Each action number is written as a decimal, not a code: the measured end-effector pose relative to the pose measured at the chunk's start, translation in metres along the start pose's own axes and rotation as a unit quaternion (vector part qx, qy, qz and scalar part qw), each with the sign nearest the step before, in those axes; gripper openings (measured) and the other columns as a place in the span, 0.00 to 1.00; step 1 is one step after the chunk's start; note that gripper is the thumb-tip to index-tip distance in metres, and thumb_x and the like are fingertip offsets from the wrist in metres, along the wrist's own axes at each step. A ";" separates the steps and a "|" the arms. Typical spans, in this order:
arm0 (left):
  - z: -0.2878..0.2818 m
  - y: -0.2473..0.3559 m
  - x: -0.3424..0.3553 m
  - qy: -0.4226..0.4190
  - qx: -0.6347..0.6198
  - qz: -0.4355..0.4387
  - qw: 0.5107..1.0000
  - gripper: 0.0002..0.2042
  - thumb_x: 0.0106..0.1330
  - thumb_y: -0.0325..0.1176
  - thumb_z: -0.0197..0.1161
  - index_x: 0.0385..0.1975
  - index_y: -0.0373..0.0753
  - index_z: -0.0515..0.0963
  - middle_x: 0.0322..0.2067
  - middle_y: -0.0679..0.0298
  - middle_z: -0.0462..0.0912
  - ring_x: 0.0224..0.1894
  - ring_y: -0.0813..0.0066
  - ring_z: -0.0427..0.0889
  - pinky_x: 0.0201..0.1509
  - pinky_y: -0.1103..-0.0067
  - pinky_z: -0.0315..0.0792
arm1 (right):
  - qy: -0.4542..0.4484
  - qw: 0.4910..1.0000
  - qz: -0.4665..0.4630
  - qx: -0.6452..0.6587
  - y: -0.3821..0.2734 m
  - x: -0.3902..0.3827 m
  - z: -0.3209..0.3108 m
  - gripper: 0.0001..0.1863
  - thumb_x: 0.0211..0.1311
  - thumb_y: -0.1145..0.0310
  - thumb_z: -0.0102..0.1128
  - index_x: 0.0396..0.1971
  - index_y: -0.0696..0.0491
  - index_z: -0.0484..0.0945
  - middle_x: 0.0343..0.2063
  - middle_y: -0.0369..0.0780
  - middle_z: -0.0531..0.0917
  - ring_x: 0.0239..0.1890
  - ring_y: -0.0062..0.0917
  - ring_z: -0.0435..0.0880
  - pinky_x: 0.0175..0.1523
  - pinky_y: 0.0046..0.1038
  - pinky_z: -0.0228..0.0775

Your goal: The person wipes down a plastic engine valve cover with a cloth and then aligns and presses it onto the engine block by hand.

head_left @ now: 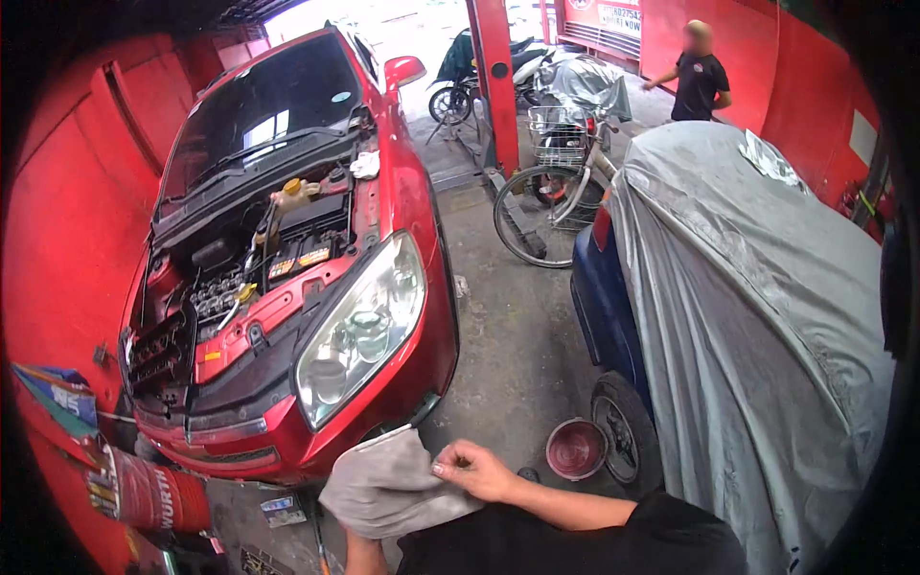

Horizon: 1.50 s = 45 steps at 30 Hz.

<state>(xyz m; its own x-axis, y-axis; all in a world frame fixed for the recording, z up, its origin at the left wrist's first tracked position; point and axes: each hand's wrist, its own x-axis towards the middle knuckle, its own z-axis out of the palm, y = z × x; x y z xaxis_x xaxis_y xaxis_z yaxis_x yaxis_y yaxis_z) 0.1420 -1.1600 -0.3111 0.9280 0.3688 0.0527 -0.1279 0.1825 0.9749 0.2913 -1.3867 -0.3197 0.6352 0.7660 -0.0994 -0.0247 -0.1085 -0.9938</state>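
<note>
A grey cloth with a pale hem hangs draped in front of me, low in the middle of the head view. At its right side my right hand is closed, with thumb and fingertips pinched at the cloth's edge. My left forearm rises from the lower edge and goes under the cloth, which covers the left hand and its fingers. Just beyond the cloth is the front corner of a red car with its engine bay exposed and a large clear headlight.
A covered blue vehicle stands at right, with a reddish bucket by its wheel. A red drum is at lower left. Farther off are a bicycle, a red post, motorcycles and another person. A white rag lies on the fender.
</note>
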 end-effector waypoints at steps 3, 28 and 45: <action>-0.007 0.025 -0.033 0.082 0.239 0.004 0.967 0.25 0.72 0.38 0.56 0.66 0.35 0.66 0.60 0.56 0.74 0.63 0.62 0.72 0.72 0.68 0.60 | -0.057 0.988 -0.051 0.137 -0.046 0.013 0.027 0.27 0.63 0.59 0.69 0.59 0.51 0.74 0.61 0.40 0.72 0.61 0.25 0.71 0.61 0.30 0.68; -0.192 0.047 -0.244 0.270 0.353 0.090 0.891 0.25 0.66 0.40 0.62 0.62 0.39 0.71 0.57 0.55 0.76 0.64 0.57 0.70 0.73 0.63 0.58 | -0.213 0.908 -0.250 -0.260 -0.049 0.002 0.386 0.27 0.59 0.53 0.68 0.52 0.55 0.77 0.57 0.47 0.74 0.62 0.39 0.71 0.64 0.39 0.64; -0.421 0.163 -0.137 0.117 0.566 -0.044 0.815 0.14 0.52 0.37 0.65 0.40 0.44 0.80 0.39 0.60 0.81 0.50 0.57 0.78 0.58 0.66 0.70 | -0.102 0.879 -0.401 -0.235 -0.162 0.301 0.566 0.26 0.60 0.60 0.61 0.56 0.55 0.71 0.53 0.47 0.74 0.59 0.44 0.70 0.63 0.45 0.61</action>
<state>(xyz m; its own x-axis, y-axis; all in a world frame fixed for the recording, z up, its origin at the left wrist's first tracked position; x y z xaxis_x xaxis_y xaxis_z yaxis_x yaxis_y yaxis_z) -0.1536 -0.7969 -0.2507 0.8067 0.5881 0.0574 0.4639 -0.6905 0.5551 0.0495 -0.7806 -0.2167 0.1489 0.8084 0.5694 0.7205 0.3058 -0.6224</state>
